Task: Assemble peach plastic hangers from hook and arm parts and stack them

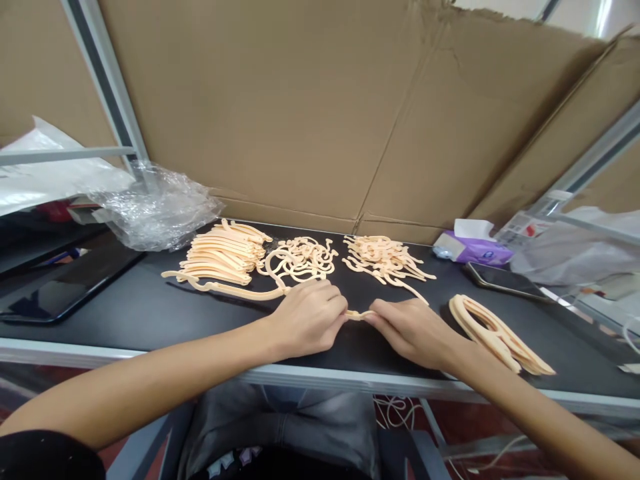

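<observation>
Cardboard (280, 113) backs the table (165, 313); near its front edge, left hand (307, 317) and right hand (413, 330) pinch a hanger (356, 315) between them.

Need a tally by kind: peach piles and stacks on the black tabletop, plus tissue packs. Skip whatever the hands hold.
Pile of long strips: 1
Pile of curly hooks: 1
Pile of short pieces: 1
Looped stack: 1
Purple tissue pack: 1
Total: 5
Single pieces overlap too much to count.
</observation>
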Demonstrator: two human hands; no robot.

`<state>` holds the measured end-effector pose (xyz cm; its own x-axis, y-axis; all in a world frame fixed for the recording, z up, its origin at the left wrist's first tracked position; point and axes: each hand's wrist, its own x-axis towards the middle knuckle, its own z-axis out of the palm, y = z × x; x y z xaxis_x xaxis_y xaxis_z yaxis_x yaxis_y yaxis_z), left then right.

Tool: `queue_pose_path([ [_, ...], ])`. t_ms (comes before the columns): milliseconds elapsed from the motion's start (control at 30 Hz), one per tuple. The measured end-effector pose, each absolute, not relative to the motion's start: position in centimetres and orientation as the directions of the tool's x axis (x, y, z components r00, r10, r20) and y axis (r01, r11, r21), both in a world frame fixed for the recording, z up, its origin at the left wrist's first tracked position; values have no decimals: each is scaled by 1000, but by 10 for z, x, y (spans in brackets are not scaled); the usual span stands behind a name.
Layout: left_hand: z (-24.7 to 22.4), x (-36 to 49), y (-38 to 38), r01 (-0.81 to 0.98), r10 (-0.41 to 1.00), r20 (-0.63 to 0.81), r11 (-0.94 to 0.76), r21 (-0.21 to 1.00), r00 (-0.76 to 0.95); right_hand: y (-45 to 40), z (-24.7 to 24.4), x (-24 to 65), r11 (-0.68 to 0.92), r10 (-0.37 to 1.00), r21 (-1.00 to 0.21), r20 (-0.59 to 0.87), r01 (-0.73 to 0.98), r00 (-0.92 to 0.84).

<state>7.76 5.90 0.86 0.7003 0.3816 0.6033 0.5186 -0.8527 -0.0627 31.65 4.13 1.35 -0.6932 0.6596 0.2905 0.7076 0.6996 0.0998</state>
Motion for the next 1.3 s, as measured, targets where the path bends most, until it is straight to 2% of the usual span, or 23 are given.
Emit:
queue_pose_path([
  [167, 21, 75, 54, 441, 63, 752, -841, -314, 656, 55, 13, 317, 712, 648, -102, 478, 695, -593],
  [267, 25, 74, 52, 369, -43, 782, -864, -341, 621, 70, 19, 314, 719, 623, -177, 593, 672, -510],
  [333, 26, 73, 53, 338, -29, 808, -899, -279, 588, 82, 24, 312, 725, 600, -206, 658, 657, -455],
  [400, 27, 71, 59, 333, 114, 844, -940, -80, 524, 93, 28, 309, 717, 591, -243, 709, 654, -385],
  [467, 29, 67, 70, 309, 412, 824, -901, 304, 390, 103, 29, 305, 703, 588, -278, 744, 655, -316],
  [533, 32, 62, 83, 167, 725, 655, -687, 707, 212, 110, 27, 303, 694, 587, -297, 761, 656, -276],
  [567, 33, 59, 91, 37, 831, 540, -549, 835, 131, 112, 25, 304, 690, 589, -302, 762, 658, -268],
  [600, 35, 57, 97, -29, 871, 482, -481, 876, 100, 113, 23, 305, 686, 593, -305, 761, 661, -264],
  [733, 37, 52, 114, -177, 920, 375, -352, 919, 115, 112, 15, 314, 662, 620, -320, 741, 678, -256],
  [800, 37, 52, 116, -310, 936, 309, -248, 918, 166, 112, 13, 317, 653, 633, -324, 729, 684, -260],
  [900, 35, 53, 116, -545, 939, 203, -20, 838, 278, 111, 12, 317, 648, 648, -321, 708, 690, -280],
  [967, 33, 54, 116, -609, 937, 160, 67, 790, 311, 111, 12, 315, 649, 655, -313, 694, 694, -300],
  [1133, 30, 54, 121, -641, 960, 120, 73, 764, 252, 111, 12, 310, 622, 640, -278, 719, 732, -271],
  [1300, 34, 51, 125, -687, 988, 93, 15, 727, 120, 115, 15, 309, 530, 419, -227, 908, 817, -20],
])
